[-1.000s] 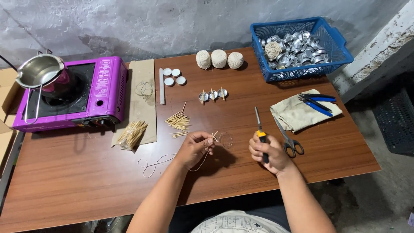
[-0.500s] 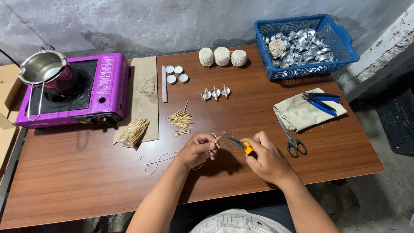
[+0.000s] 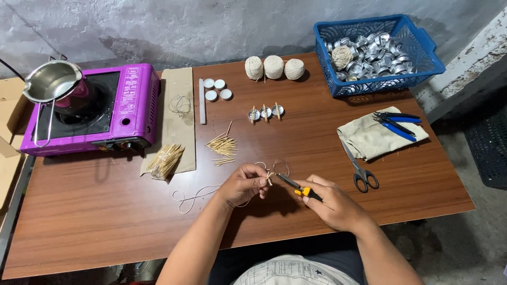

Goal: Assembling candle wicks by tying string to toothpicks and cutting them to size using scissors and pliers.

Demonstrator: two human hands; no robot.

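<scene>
My left hand pinches a thin stick with pale string looped on it, low over the brown table. The string trails left across the wood. My right hand grips small yellow-handled pliers, whose dark tips point left and meet the stick at my left fingertips. A loose pile of thin sticks lies just beyond my hands.
A purple portable stove with a steel pot stands at the left. String balls, small tins, white discs, scissors, blue pliers on a cloth, and a blue basket fill the far side.
My right hand carried the yellow-handled pliers from the table's right side leftward to the stick in my left hand. The left hand stayed put.
</scene>
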